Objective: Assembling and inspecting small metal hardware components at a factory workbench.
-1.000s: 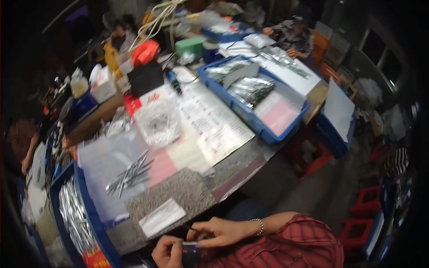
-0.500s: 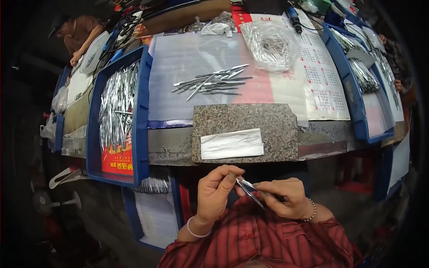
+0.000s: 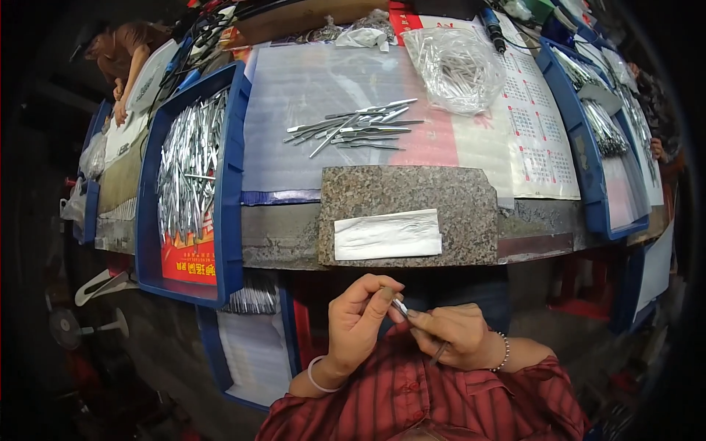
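Observation:
A slim silvery metal piece [image 3: 399, 305] is held between my two hands, just in front of the table's near edge. My left hand [image 3: 357, 323] pinches its upper end between thumb and fingertips. The closed fingers of my right hand [image 3: 457, 334] press on its other side. Below the right fingers pokes out a thin grey rod end [image 3: 439, 353]; whether it belongs to the same piece is hidden. Beyond my hands, a folded white cloth or paper [image 3: 387, 235] lies on a speckled stone slab [image 3: 412, 187]. A loose pile of similar metal pieces [image 3: 357, 126] rests behind the slab.
At the left stands a blue tray [image 3: 234, 184] heaped with metal pieces. Another blue tray [image 3: 588, 173] with bundled pieces is at the right. A clear plastic bag [image 3: 460, 70] sits at the back, near a calendar sheet [image 3: 540, 147]. A co-worker [image 3: 121, 55] sits far left.
My right hand has shifted slightly left, toward the left hand, and its fingers cover more of the metal piece. The table view has moved a little with my head.

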The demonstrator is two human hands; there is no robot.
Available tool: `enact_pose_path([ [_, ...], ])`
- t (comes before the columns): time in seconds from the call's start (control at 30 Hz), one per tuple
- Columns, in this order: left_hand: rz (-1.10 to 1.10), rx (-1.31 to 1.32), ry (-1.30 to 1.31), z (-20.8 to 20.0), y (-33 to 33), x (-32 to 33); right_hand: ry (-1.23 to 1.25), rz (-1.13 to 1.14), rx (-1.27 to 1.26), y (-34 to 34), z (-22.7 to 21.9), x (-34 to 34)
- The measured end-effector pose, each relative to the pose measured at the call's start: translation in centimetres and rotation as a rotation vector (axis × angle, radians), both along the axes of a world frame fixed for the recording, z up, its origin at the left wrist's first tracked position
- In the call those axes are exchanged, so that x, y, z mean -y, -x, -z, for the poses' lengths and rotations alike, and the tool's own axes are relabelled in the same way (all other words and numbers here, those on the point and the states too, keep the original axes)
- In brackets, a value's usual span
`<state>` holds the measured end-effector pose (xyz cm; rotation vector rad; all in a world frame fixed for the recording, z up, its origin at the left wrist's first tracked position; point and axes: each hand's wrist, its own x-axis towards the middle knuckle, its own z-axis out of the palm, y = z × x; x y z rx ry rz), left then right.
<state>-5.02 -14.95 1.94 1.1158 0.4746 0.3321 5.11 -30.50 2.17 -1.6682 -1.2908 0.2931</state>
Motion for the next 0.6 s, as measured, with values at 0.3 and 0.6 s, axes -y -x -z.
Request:
enact_pose_path([
  [0.3, 0.23, 0.035, -0.352, -0.6, 0.3, -3.6, -0.001, -0.149, 0.315, -3.5, -2.1, -0.5],
  [0.6, 0.024, 0.177, -1.238, -0.7, -1.8, -6.9, -0.066, 0.013, 0.248, -7.0, -5.0, -1.7],
])
